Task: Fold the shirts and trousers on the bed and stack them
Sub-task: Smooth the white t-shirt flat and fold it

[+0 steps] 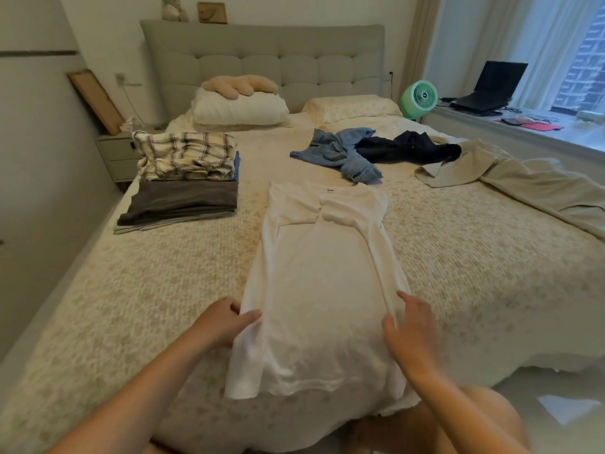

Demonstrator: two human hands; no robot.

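The left hand (229, 319) pinches the left side edge of the white shirt (322, 283) near its hem, thumb on top of the cloth and fingers curled beneath. The right hand (411, 332) is at the opposite side edge, thumb and forefinger closing on the fabric there; motion blur makes it hard to say how firm that hold is. The hands are apart, one at each side of the garment.

The shirt lies flat on the bed (131, 309) close to its foot edge, collar toward the headboard, sleeves already crossed inward over the chest, so the body forms a long narrow panel. The step in hand looks like the lengthwise fold: with the sides tucked in, the next move would call for lifting the hem end evenly with both hands and carrying it up to the collar, keeping the sleeves from slipping out.

Along the bed's left edge sits the stack of folded clothes (183, 181), a plaid piece on top of grey ones. Toward the right edge, unfolded, lie blue jeans (340, 154), a dark garment (406, 147) touching them, and beige trousers (510, 173) reaching the far right edge. By that count the task seems roughly half done.
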